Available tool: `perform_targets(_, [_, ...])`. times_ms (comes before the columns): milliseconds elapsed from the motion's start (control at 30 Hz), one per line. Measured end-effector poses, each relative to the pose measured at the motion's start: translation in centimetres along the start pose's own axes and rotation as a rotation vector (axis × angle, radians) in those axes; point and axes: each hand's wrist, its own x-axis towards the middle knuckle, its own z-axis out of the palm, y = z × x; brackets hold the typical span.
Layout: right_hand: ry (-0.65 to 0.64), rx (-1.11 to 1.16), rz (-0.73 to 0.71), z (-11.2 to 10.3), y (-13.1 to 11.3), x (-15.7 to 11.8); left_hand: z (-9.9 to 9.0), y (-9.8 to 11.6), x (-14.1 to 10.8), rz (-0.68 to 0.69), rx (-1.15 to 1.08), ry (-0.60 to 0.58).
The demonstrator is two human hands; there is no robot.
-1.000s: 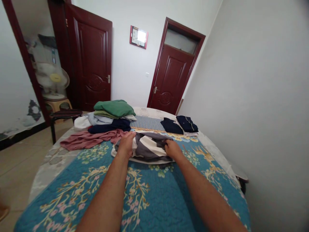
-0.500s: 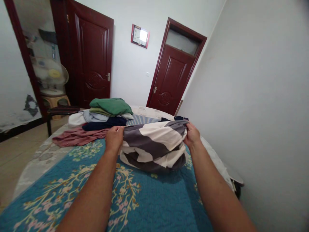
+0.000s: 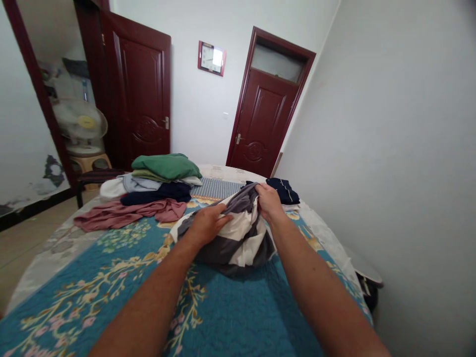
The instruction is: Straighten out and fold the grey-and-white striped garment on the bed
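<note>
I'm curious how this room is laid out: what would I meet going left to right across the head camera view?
Electric fan → green garment → left hand → right hand → folded navy clothes. The gray-and-cream cloth overlaps both hands, so I leave it out.

Walls are painted white. The back wall (image 3: 193, 124) stands beyond the far edge of the cloth-covered surface (image 3: 230, 307); the plain right wall (image 3: 390, 148) runs along its right edge. Two dark red panelled doors noted: the left door (image 3: 143, 94), swung open, and the right door (image 3: 264, 114), closed, with a glazed transom (image 3: 277, 64). A red-framed clock (image 3: 211, 58) hangs between them, bright glare on its face. In the left opening, a pale fan (image 3: 80, 121) and a beige stool (image 3: 91, 161). The left wall (image 3: 15, 124) shows a damaged patch (image 3: 53, 170) above black skirting (image 3: 33, 209). Pale tiled floor (image 3: 22, 253) lies off the left edge.
</note>
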Motion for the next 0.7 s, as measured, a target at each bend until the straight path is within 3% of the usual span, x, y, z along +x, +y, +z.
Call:
perform_targets(67, [0.155,-0.024,0.025,-2.0,-1.0,1.5,-2.0,-1.3,0.0,-0.005,-0.053,0.013])
perform_targets(133, [0.263,-0.024,0.038,-4.4,-2.0,2.8,-4.5,-3.2,0.1,-0.076,-0.064,0.122])
perform_targets(200, [0.315,-0.028,0.045,-6.5,-2.6,3.6,-6.4,-5.3,0.2,-0.191,0.024,0.241])
perform_targets(267, [0.309,-0.037,0.062,-7.5,-2.4,3.7,-7.1,-7.1,0.1,-0.29,0.112,0.306])
perform_targets(367, [0.223,-0.029,0.092,-6.9,-1.3,3.2,-6.1,-7.8,0.1,-0.245,0.272,0.38])
perform_targets(467, [0.15,0.009,0.108,-5.0,-0.5,2.7,-4.5,-5.7,0.3,-0.072,0.38,0.449])
perform_targets(600, [0.047,0.149,0.121,-2.9,-0.8,2.2,-1.7,-2.0,0.1,0.121,0.384,0.283])
perform_targets(700, [-0.079,0.212,0.153,-1.9,-1.4,1.8,0.8,-1.4,-0.5,0.033,0.407,0.113])
